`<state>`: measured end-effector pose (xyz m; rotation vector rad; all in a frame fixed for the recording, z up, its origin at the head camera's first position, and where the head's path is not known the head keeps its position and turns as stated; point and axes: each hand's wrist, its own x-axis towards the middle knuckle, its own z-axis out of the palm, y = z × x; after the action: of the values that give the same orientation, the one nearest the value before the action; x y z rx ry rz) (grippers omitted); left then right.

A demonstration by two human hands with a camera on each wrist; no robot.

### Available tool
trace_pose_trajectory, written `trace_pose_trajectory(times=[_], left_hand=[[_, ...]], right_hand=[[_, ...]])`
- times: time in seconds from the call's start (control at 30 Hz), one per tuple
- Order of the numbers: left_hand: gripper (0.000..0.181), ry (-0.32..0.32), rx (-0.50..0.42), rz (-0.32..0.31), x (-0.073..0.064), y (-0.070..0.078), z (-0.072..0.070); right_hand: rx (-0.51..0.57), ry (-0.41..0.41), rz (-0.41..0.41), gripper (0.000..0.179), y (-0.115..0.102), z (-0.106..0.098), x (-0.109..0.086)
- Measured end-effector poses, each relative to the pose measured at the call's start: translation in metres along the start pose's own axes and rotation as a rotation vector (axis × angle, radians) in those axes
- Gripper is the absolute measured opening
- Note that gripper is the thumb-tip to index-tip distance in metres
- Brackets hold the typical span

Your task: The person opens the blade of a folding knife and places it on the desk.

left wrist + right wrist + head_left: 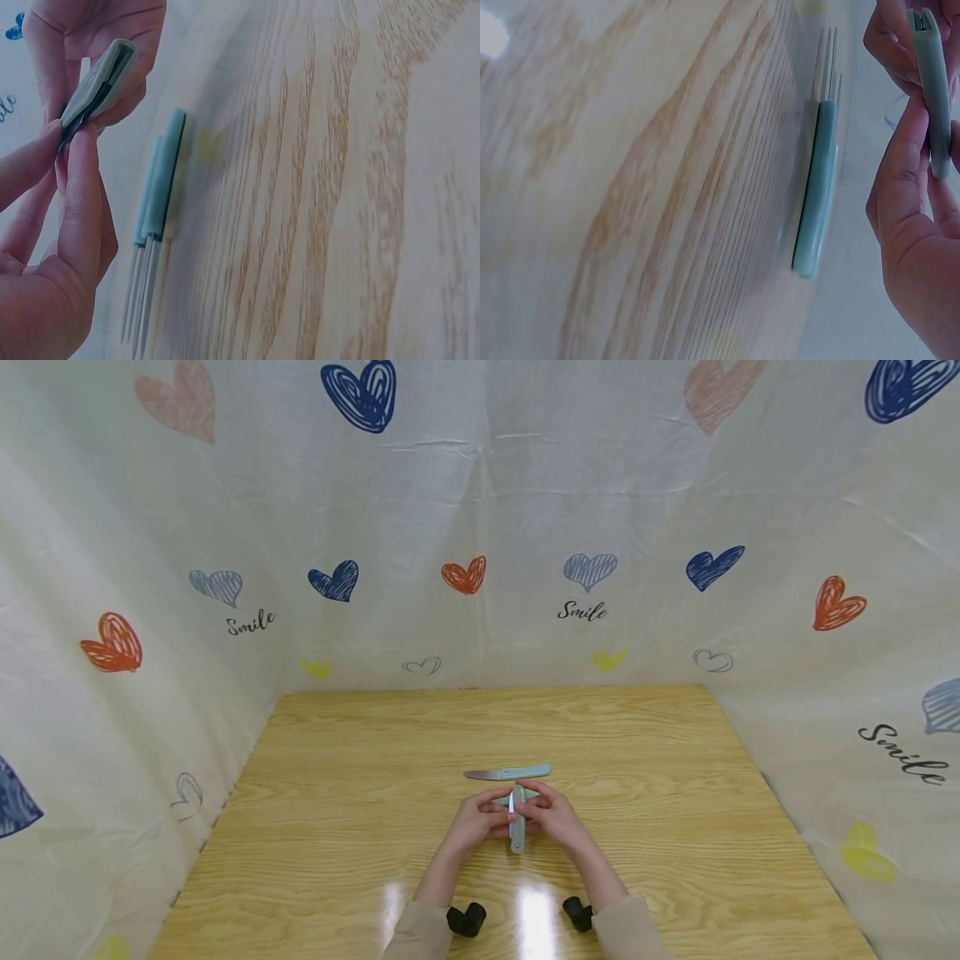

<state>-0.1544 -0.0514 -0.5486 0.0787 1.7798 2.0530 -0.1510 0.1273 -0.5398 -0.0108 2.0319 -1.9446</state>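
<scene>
Over the middle of the table, both hands hold a folding knife with a pale green handle. Its narrow blade lies close alongside the handle, on the left. My left hand pinches the knife between thumb and fingers at the blade side, as the left wrist view shows. From the other side my right hand grips the handle, which stands upright between its thumb and fingers. Just beyond the hands lies an open knife with a green handle, blade to the left. A second green-handled knife is partly hidden behind the fingers.
The wooden table reaches back to a white curtain printed with hearts and "Smile", which also hangs along both sides. Black camera mounts sit near the wrists, by the beige sleeves.
</scene>
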Motion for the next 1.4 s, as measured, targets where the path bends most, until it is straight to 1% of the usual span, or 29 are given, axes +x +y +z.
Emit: trace_pose_trajectory(times=[0.07,0.27,0.53,0.7,0.83,1.1,1.4], left_hand=[[0.049,0.0,-0.01,-0.01,-0.0006,0.0,-0.0005],[0.048,0.001,-0.022,-0.013,-0.0015,0.0006,-0.0016],[0.047,0.002,-0.046,-0.031,-0.0007,-0.0016,-0.0046],[0.05,0.015,-0.062,-0.022,-0.0009,-0.0017,-0.0056],[0.052,0.014,-0.063,-0.016,0.0001,-0.0012,-0.0047],[0.051,0.018,-0.031,0.012,-0.0004,0.0014,-0.0033],[0.05,0.083,-0.024,0.021,-0.0017,0.0009,-0.001]], right_hand=[[0.0,-0.006,-0.005,0.049,-0.0002,-0.0002,-0.0002],[0.011,-0.017,-0.007,0.049,0.0002,-0.001,0.0005],[0.003,-0.002,-0.006,0.049,-0.0022,-0.0009,-0.0005],[0.007,0.017,-0.01,0.049,-0.0037,-0.0013,-0.0012],[0.015,0.023,-0.009,0.049,-0.0029,-0.0017,-0.0006],[0.027,0.034,-0.027,0.048,0.0,-0.0043,0.0017],[0.065,0.054,-0.023,0.049,0.0052,-0.007,0.0024]])
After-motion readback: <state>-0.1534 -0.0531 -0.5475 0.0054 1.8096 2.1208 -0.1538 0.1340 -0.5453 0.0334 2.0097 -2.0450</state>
